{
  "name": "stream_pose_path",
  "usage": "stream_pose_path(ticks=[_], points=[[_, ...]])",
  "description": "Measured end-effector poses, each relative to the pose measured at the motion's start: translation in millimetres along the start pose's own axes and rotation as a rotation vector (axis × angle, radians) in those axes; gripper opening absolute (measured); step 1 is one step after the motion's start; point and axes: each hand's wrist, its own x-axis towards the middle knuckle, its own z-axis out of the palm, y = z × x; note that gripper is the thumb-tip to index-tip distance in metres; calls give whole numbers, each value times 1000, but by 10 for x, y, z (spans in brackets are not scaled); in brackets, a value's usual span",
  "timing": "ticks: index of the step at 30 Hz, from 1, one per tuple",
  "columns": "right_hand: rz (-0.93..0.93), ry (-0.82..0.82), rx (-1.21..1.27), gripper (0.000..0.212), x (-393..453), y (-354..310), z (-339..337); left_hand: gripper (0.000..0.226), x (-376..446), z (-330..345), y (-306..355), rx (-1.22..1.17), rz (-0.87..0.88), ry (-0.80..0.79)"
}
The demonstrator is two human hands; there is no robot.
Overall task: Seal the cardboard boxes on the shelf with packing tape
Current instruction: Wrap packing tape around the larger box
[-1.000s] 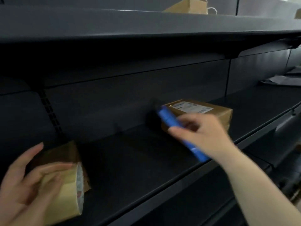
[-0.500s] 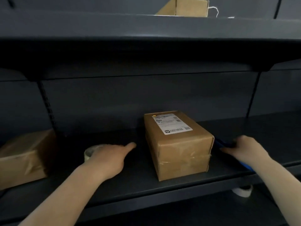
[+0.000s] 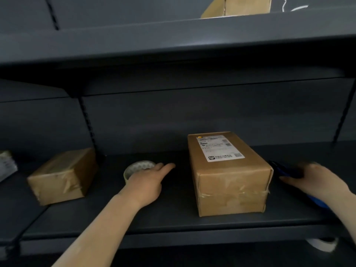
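Observation:
A brown cardboard box [image 3: 229, 176] with a white label on top stands on the dark shelf [image 3: 173, 218], taped round its front. My left hand [image 3: 146, 184] rests on a roll of packing tape [image 3: 137, 167] lying flat to the box's left, index finger stretched toward the box. My right hand [image 3: 317, 180] grips a blue and black cutter [image 3: 285, 170] lying on the shelf just right of the box. A second, smaller taped box [image 3: 63, 176] sits further left.
The shelf above [image 3: 173, 41] hangs low over the boxes and carries another cardboard box [image 3: 238, 6]. Papers [image 3: 5, 166] lie at the far left. A white roll [image 3: 321, 244] shows below the shelf's front edge at the right.
One second ago I held the tape roll and cutter in the air. Both now lie on the shelf beside the labelled box, under my hands. The view has moved closer.

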Motion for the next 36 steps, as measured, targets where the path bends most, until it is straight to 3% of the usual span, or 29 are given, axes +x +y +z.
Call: stream_pose_path(ticks=[4, 6, 10, 13, 15, 17, 18, 20, 22, 23, 25, 27, 29, 31, 36], points=[[9, 56, 6, 73, 82, 13, 54, 66, -22, -10, -21, -24, 13, 107], [-10, 165, 42, 76, 36, -28, 34, 62, -59, 15, -66, -7, 24, 193], [-227, 417, 329, 50, -323, -276, -98, 64, -210, -25, -96, 74, 136, 397], [-268, 250, 700, 37, -625, -484, -169, 58, -336, 4, -100, 48, 192, 590], [-154, 38, 965, 66, -813, -631, -139, 47, -452, -1, 63, -355, 93, 710], [-22, -151, 1221, 91, -895, -736, -33, 40, -511, -30, 378, -1048, -83, 640], [-9, -245, 1321, 88, -953, -801, 0, 38, -487, -46, 530, -1321, -153, 515], [-96, -333, 1398, 54, -1079, -940, 33, 47, -363, -21, 758, -1611, -241, 216], [-156, -244, 1403, 29, -1137, -1079, 122, 71, -305, 22, 899, -1717, -214, 113], [-218, -178, 1384, 33, -1155, -1138, 178, 79, -296, 37, 943, -1744, -208, 131], [-430, -22, 1308, 66, -1239, -1193, 313, 85, -293, 68, 947, -1893, -223, 227], [-638, 121, 1102, 81, -1298, -1187, 425, 80, -322, 79, 882, -2115, -213, 314], [-778, 220, 917, 86, -1306, -1157, 468, 70, -366, 79, 824, -2209, -198, 369], [-878, 294, 851, 88, -1300, -1110, 490, 74, -408, 104, 808, -2195, -156, 442], [-944, 260, 971, 91, -1433, -1118, 485, 82, -481, 131, 824, -2178, -54, 535]])
